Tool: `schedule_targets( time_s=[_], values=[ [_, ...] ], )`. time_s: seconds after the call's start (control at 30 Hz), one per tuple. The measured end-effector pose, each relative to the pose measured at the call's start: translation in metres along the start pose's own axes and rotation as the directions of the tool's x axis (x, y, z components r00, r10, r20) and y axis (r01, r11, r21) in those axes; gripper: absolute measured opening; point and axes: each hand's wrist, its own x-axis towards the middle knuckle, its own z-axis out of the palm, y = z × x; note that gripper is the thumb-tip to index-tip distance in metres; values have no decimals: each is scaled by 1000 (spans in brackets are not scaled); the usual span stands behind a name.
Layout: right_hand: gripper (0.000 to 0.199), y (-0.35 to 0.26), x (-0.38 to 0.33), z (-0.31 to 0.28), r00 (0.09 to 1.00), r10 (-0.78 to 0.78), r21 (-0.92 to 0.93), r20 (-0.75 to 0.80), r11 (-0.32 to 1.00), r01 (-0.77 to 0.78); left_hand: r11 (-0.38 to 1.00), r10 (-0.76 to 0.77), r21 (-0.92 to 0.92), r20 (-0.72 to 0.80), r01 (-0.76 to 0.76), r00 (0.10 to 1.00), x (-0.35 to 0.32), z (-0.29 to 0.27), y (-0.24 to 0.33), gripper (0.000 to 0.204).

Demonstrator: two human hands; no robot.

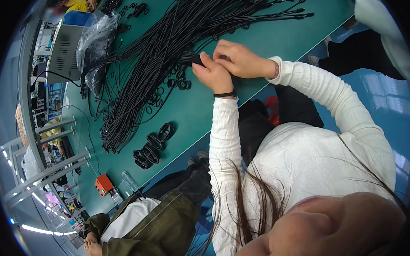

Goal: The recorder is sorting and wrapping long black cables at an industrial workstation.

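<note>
Over the green table's near edge, my left hand (215, 78) is closed around a looped bundle of black cable (191, 58), which sticks out past its thumb. My right hand (241, 60) meets it from the right, fingers bent and pinched together beside the left fingers. Whatever the right fingertips grip is too small or hidden to make out. Just beyond both hands lies a large pile of long black cables (151, 52) with connector ends. Small black rings (157, 95) are scattered along the pile's near side.
Several coiled black cables (154, 141) lie on the green table (182, 122) to the left. Farther left are an orange box (103, 184), a clear plastic bag (96, 46) and a grey machine (63, 52). A person in an olive jacket (150, 235) sits left; another person's white sleeve (378, 15) is at right.
</note>
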Motion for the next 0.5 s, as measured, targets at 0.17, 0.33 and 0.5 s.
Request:
schedule_targets(
  time_s=[0.17, 0.33, 0.5],
  values=[
    [12, -14, -1, -24, 675, 542, 658, 500, 269, -704, 817, -335, -415, 225, 401, 915, 8, -14, 20, 26],
    [13, -12, -3, -35, 609, 323, 626, 725, 62, -777, 861, -176, -433, 240, 268, 955, 11, -20, 28, 24],
    [13, -20, 7, -61, 494, 222, 358, 840, 456, -815, 956, 17, -279, 350, 87, 937, 2, -26, 20, 19]
  ],
)
